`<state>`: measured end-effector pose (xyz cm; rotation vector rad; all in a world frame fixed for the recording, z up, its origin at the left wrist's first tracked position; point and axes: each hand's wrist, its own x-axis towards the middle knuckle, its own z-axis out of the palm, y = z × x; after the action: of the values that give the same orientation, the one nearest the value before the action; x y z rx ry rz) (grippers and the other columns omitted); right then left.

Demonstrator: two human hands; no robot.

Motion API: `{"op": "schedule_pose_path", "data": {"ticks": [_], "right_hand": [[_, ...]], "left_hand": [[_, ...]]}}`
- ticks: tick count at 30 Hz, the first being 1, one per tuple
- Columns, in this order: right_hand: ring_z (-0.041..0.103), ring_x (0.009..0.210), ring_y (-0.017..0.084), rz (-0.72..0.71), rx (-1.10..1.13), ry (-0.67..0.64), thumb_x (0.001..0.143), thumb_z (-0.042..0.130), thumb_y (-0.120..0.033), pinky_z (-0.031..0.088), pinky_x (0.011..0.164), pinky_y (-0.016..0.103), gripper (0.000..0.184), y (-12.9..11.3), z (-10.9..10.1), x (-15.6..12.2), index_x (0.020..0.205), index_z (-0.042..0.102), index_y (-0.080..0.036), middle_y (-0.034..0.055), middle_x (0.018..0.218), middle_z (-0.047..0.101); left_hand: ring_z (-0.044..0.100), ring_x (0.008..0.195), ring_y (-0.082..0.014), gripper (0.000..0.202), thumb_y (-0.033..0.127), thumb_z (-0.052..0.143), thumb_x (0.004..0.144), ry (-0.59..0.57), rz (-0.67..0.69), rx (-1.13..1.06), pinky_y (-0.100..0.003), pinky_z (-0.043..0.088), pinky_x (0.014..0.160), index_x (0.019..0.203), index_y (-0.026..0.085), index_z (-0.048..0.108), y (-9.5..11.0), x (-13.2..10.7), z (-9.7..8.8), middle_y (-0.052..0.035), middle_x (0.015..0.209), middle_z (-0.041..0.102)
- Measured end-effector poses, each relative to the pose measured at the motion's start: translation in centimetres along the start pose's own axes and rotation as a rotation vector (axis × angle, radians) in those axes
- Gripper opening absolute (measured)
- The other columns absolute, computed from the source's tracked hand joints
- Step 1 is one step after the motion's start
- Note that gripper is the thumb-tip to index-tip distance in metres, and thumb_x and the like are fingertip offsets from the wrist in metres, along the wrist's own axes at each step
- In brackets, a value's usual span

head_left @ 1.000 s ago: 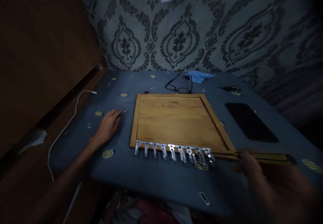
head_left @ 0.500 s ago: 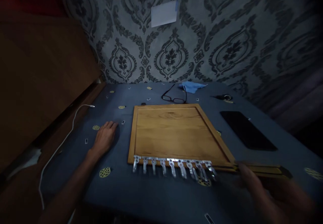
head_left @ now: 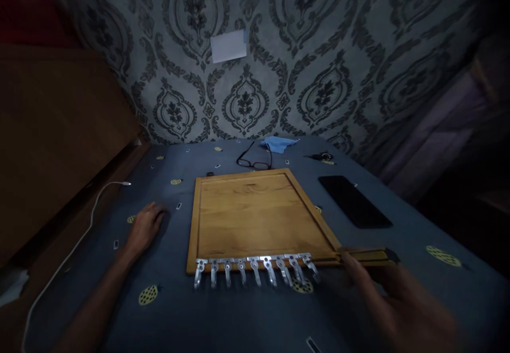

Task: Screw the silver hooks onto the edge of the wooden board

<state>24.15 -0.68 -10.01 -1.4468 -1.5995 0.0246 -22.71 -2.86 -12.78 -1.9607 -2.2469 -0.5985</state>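
A framed wooden panel [head_left: 249, 215] lies flat on the cloth-covered table. Along its front edge sits a row of several silvery metal hooks [head_left: 255, 269], their ends sticking out past the wood. My right hand [head_left: 392, 294], a little blurred, pinches a long, slim yellow-and-black tool [head_left: 368, 256]; its exact kind is unclear. The tool's left end meets the panel's front right corner. To the left of the panel my left hand [head_left: 144, 228] rests on the cloth with fingers loosely bent and nothing in it.
Eyeglasses [head_left: 254, 163] and a blue cloth [head_left: 279, 144] lie behind the panel. A black phone-like slab [head_left: 354, 201] and a small dark keys-like item [head_left: 322, 156] are on the right. A white cable [head_left: 93, 209] runs along the left, beside a wooden cabinet [head_left: 59, 140].
The view has swung to the right, so everything sits further left in the picture. My right hand still grips the tool at the panel's corner; my left hand stays on the cloth.
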Motion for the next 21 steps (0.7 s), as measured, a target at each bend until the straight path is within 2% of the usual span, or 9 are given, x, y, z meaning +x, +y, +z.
{"op": "schedule_pose_path", "data": {"ticks": [3,6,9,12,14,17,21], "right_hand": [[0.062,0.039,0.022,-0.02,0.132,-0.057,0.092,0.061,-0.074,0.042,0.036,0.036,0.049,0.4,0.2,0.0,0.068,0.068,-0.032,0.001,0.059,0.072],[0.064,0.045,0.02,-0.086,0.144,-0.009,0.095,0.058,-0.072,0.043,0.04,0.033,0.052,0.6,0.4,0.0,0.068,0.066,-0.028,0.0005,0.059,0.071],[0.065,0.048,0.018,-0.127,0.167,0.022,0.097,0.063,-0.062,0.045,0.045,0.03,0.047,0.2,0.4,-0.1,0.067,0.063,-0.026,-0.0007,0.058,0.069],[0.062,0.051,0.016,-0.049,0.28,-0.03,0.096,0.069,-0.044,0.048,0.051,0.028,0.032,-0.1,0.7,-0.2,0.071,0.062,-0.025,-0.0027,0.058,0.066],[0.06,0.052,0.015,-0.003,0.336,-0.032,0.096,0.069,-0.04,0.049,0.053,0.028,0.028,0.0,1.0,-0.3,0.074,0.063,-0.024,-0.003,0.06,0.065],[0.061,0.05,0.014,0.045,0.379,-0.033,0.095,0.071,-0.037,0.048,0.051,0.028,0.024,0.1,1.3,-0.4,0.077,0.062,-0.023,-0.0035,0.061,0.065],[0.061,0.049,0.014,0.087,0.405,-0.057,0.094,0.071,-0.037,0.048,0.051,0.029,0.024,-0.1,1.1,-0.4,0.078,0.061,-0.023,-0.0041,0.06,0.065]], "left_hand": [[0.072,0.091,-0.0272,0.028,0.035,0.042,0.096,0.028,-0.018,-0.022,-0.039,0.059,0.085,0.088,0.024,0.068,0.4,0.0,-0.1,-0.0089,0.091,0.075],[0.072,0.088,-0.0263,0.022,0.035,0.045,0.093,0.027,-0.047,-0.043,-0.037,0.058,0.084,0.085,0.025,0.062,0.8,-0.1,-0.5,-0.0076,0.089,0.074],[0.072,0.09,-0.0262,0.017,0.035,0.047,0.093,-0.008,-0.087,-0.067,-0.037,0.058,0.085,0.089,0.025,0.06,1.5,-0.5,-1.4,-0.0068,0.093,0.074],[0.071,0.095,-0.0256,0.018,0.04,0.05,0.096,-0.074,-0.121,-0.093,-0.035,0.056,0.086,0.098,0.025,0.06,2.4,-0.7,-2.6,-0.0032,0.099,0.075],[0.072,0.092,-0.0248,0.019,0.042,0.053,0.095,-0.131,-0.141,-0.12,-0.033,0.056,0.084,0.101,0.026,0.061,3.2,-0.4,-3.1,-0.0017,0.099,0.075],[0.073,0.095,-0.0256,0.023,0.046,0.057,0.089,-0.169,-0.243,-0.167,-0.033,0.056,0.086,0.099,0.026,0.064,5.0,0.0,-3.6,-0.001,0.101,0.077],[0.072,0.097,-0.027,0.026,0.049,0.058,0.085,-0.201,-0.19,-0.266,-0.035,0.054,0.087,0.098,0.028,0.065,8.2,0.5,-3.8,-0.0012,0.104,0.077]]}}
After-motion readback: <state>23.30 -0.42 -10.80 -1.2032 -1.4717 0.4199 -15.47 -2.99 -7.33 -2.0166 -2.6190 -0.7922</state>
